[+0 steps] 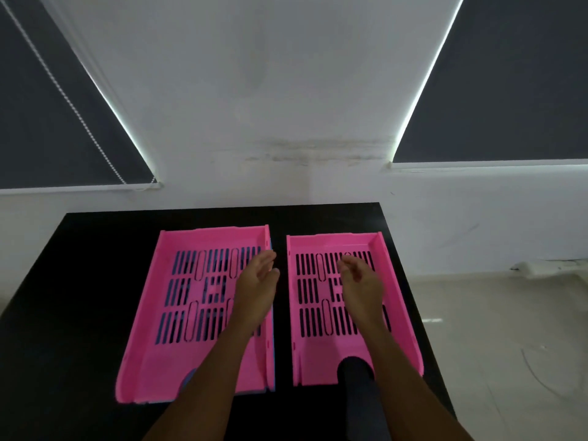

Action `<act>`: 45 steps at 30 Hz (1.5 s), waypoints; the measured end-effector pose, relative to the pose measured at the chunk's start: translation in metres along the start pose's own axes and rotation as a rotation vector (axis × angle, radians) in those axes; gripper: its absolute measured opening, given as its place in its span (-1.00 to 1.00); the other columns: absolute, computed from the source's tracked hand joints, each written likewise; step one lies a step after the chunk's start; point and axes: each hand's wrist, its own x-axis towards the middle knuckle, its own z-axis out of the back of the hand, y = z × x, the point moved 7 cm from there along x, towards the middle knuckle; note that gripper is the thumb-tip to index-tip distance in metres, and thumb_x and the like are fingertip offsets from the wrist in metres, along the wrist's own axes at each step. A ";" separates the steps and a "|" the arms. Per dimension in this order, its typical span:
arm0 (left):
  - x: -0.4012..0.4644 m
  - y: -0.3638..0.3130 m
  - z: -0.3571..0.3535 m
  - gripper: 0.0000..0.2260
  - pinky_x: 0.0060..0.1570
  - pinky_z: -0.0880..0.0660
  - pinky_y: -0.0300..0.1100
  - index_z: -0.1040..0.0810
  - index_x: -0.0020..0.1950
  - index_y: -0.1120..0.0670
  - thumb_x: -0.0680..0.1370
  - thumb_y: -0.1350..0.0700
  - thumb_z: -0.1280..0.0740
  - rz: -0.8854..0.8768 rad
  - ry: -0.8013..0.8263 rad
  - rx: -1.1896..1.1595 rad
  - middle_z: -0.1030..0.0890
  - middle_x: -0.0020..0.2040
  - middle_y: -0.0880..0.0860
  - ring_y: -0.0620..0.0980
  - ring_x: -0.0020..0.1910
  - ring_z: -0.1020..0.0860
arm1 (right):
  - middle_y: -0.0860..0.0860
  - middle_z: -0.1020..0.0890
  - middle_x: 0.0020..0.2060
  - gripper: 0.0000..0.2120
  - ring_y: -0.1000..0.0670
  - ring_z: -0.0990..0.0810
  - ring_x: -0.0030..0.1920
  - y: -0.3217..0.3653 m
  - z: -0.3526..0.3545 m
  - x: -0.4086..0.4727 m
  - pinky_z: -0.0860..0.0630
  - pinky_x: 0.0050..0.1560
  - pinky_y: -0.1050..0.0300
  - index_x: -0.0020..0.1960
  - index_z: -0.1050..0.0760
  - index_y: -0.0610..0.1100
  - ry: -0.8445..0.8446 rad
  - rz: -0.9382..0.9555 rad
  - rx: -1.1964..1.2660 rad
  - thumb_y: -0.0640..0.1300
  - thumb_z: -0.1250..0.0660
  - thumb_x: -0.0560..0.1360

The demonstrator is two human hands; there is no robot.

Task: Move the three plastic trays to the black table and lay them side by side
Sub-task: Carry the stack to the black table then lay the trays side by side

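Two pink slotted plastic trays lie flat on the black table (79, 281). The left pink tray (152, 329) rests on a blue tray (272, 345), which shows only as a thin edge along its right side and through the slots. The right pink tray (305, 345) lies beside it, with a narrow gap between them. My left hand (257, 281) hovers open over the right part of the left tray, holding nothing. My right hand (361, 281) hovers open over the right tray, fingers apart.
The table stands against a white wall (286, 90) with dark roller blinds (509, 90) on both sides. A pale floor (493, 345) lies to the right of the table. A dark rounded object (356, 374) sits at the near edge of the right tray.
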 end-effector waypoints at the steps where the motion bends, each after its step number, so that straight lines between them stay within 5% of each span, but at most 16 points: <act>1: -0.002 0.000 0.014 -0.62 0.20 -0.40 -0.36 -0.46 0.45 0.12 0.62 0.26 -0.26 -0.024 -0.015 -0.005 -0.54 0.37 0.01 -0.08 0.32 -0.49 | 0.02 -0.65 0.07 -0.76 0.06 -0.61 0.04 0.005 -0.011 -0.006 -0.51 0.11 0.22 0.27 -0.58 -0.12 0.021 0.014 0.003 -0.14 -0.28 0.63; 5: -0.004 0.016 0.084 -0.67 0.35 -0.45 -0.08 -0.55 0.36 0.16 0.59 0.30 -0.29 -0.024 -0.138 -0.081 -0.60 0.29 0.06 -0.02 0.29 -0.53 | 0.01 -0.65 0.09 -0.73 0.08 -0.61 0.07 0.020 -0.059 -0.031 -0.54 0.24 0.14 0.30 -0.58 -0.18 0.113 0.024 0.023 -0.21 -0.30 0.62; 9: -0.008 0.038 0.158 -0.69 -0.03 -0.56 -0.33 -0.54 0.35 0.01 0.61 0.20 -0.30 0.024 -0.268 -0.075 -0.61 0.19 -0.06 -0.20 0.09 -0.64 | -0.04 -0.60 0.30 -0.63 0.03 -0.56 0.27 0.023 -0.100 -0.053 -0.45 0.36 0.10 0.43 -0.47 -0.17 0.200 -0.008 0.016 -0.23 -0.27 0.63; 14: -0.013 0.066 0.209 -0.50 -0.30 -0.54 -0.14 -0.24 0.57 -0.04 0.63 0.11 -0.27 0.199 -0.248 -0.058 -0.56 0.07 -0.12 -0.11 -0.22 -0.62 | 0.05 -0.49 0.40 -0.55 0.02 -0.48 0.40 0.018 -0.134 -0.072 -0.42 0.37 0.08 0.54 -0.34 -0.07 0.305 -0.076 -0.022 -0.14 -0.23 0.65; 16: -0.009 0.080 0.211 -0.54 -0.15 -0.65 0.06 -0.31 0.53 -0.04 0.63 0.08 -0.27 0.265 -0.149 -0.059 -0.61 0.19 -0.03 -0.03 -0.15 -0.68 | 0.05 -0.59 0.30 -0.60 0.15 -0.60 0.23 0.015 -0.142 -0.079 -0.60 0.19 0.18 0.49 -0.38 0.00 0.314 -0.080 -0.044 -0.16 -0.19 0.66; 19: -0.005 0.087 0.214 -0.72 0.00 -0.65 0.10 -0.49 0.33 -0.08 0.64 0.14 -0.24 0.268 -0.058 -0.067 -0.67 0.14 0.06 0.01 -0.04 -0.71 | 0.07 -0.59 0.22 -0.60 0.34 -0.57 0.01 0.019 -0.147 -0.084 -0.52 -0.19 0.49 0.50 -0.34 -0.02 0.283 -0.078 -0.055 -0.21 -0.13 0.68; 21: -0.001 0.086 0.220 -0.73 0.00 -0.66 0.10 -0.53 0.29 -0.06 0.63 0.18 -0.24 0.236 -0.035 -0.072 -0.70 0.09 0.07 0.00 -0.07 -0.72 | -0.02 -0.56 0.30 -0.57 0.26 -0.57 0.02 0.024 -0.150 -0.083 -0.57 -0.12 0.37 0.54 -0.30 -0.07 0.238 -0.067 -0.082 -0.20 -0.12 0.68; 24: 0.005 0.088 0.238 -0.67 0.08 -0.64 0.16 -0.49 0.39 -0.04 0.62 0.16 -0.25 0.200 -0.030 -0.099 -0.68 0.15 0.08 0.04 0.01 -0.71 | -0.09 -0.58 0.32 -0.56 0.02 -0.64 0.17 0.038 -0.160 -0.085 -0.65 0.15 -0.13 0.54 -0.33 -0.05 0.213 -0.038 -0.091 -0.18 -0.15 0.67; 29: 0.015 0.080 0.292 -0.74 -0.03 -0.65 0.10 -0.61 0.09 -0.11 0.62 0.23 -0.24 0.151 -0.112 -0.095 -0.72 -0.05 0.08 0.07 -0.14 -0.71 | 0.20 -0.66 0.07 -0.67 0.27 -0.66 0.01 0.070 -0.207 -0.102 -0.63 0.03 0.27 0.31 -0.49 0.16 0.232 0.015 -0.022 -0.19 -0.19 0.67; 32: 0.016 0.083 0.336 -0.78 -0.07 -0.66 0.12 -0.63 0.07 -0.07 0.61 0.19 -0.25 0.150 -0.161 -0.093 -0.72 -0.07 0.13 0.18 -0.14 -0.71 | 0.11 -0.69 0.10 -0.65 0.11 -0.70 0.07 0.086 -0.251 -0.119 -0.65 0.09 0.18 0.33 -0.53 0.07 0.303 0.038 0.011 -0.23 -0.19 0.66; 35: 0.017 0.095 0.384 -0.77 -0.17 -0.60 -0.04 -0.60 -0.04 -0.11 0.62 0.21 -0.26 0.161 -0.246 -0.087 -0.67 -0.12 0.05 0.05 -0.20 -0.66 | 0.02 -0.69 0.15 -0.65 0.10 -0.69 0.10 0.094 -0.298 -0.135 -0.64 0.09 0.17 0.36 -0.50 -0.04 0.414 0.032 0.040 -0.28 -0.18 0.65; 40: 0.021 0.142 0.458 -0.59 0.40 -0.40 0.15 -0.48 0.44 0.18 0.58 0.24 -0.34 0.216 -0.402 -0.071 -0.57 0.37 0.18 0.18 0.34 -0.53 | 0.03 -0.69 0.17 -0.65 0.11 -0.69 0.14 0.099 -0.366 -0.164 -0.63 0.16 0.14 0.38 -0.48 -0.03 0.566 0.007 0.056 -0.27 -0.22 0.63; 45: 0.020 0.184 0.483 -0.59 0.37 -0.43 0.23 -0.51 0.42 0.15 0.56 0.20 -0.36 0.260 -0.416 -0.012 -0.60 0.34 0.20 0.23 0.31 -0.56 | 0.05 -0.70 0.13 -0.60 0.10 -0.71 0.08 0.083 -0.403 -0.175 -0.64 0.18 0.01 0.40 -0.45 0.01 0.617 -0.039 -0.023 -0.27 -0.23 0.61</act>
